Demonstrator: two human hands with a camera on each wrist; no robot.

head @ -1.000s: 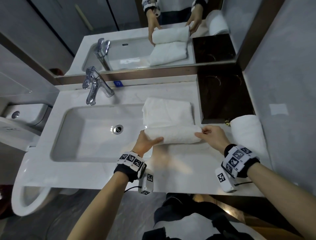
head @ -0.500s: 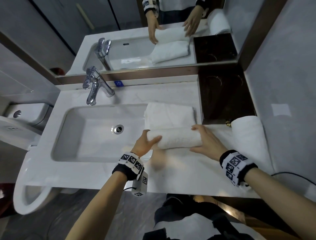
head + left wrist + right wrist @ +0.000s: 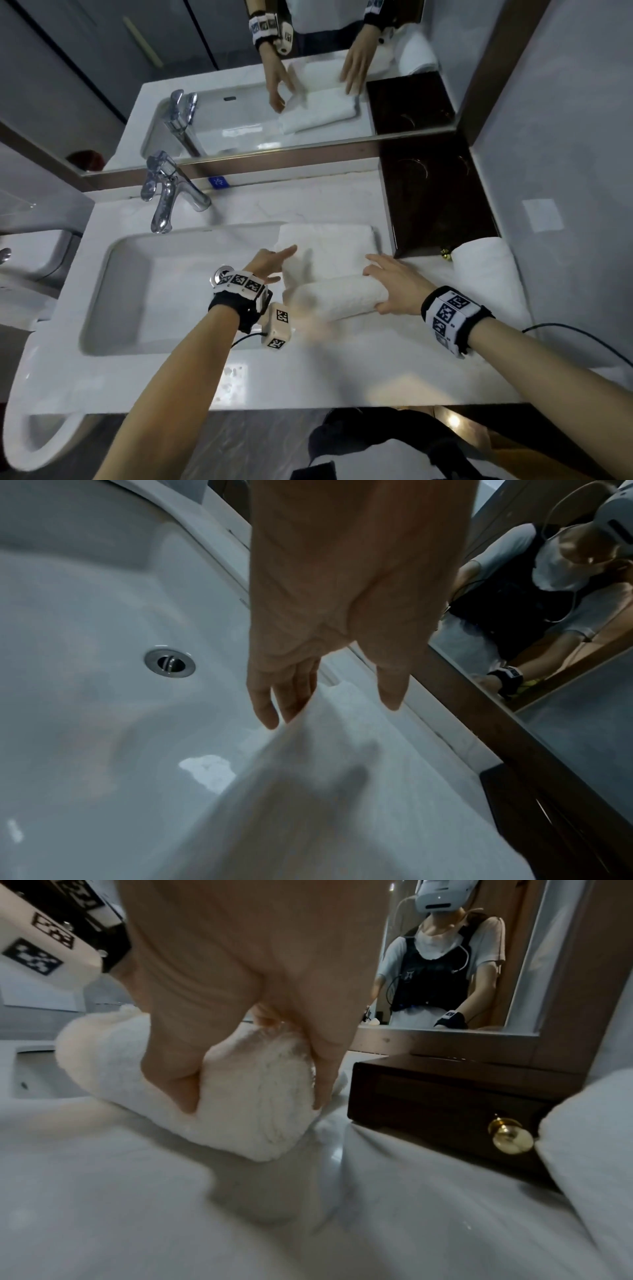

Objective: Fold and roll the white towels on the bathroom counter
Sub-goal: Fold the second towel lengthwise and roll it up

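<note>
Your right hand [image 3: 394, 286] clamps the right end of the rolled part of the white towel [image 3: 329, 260] at frame centre, thumb under and fingers curled over the fluffy terry. Your left hand [image 3: 270, 263] reaches forward with fingers straight and close together, fingertips [image 3: 265, 712] touching the towel's left edge beside the glossy sink [image 3: 113, 298]. The flat part lies just beside the dark wooden box [image 3: 438, 205]; a rolled towel [image 3: 486, 274] sits at right.
</note>
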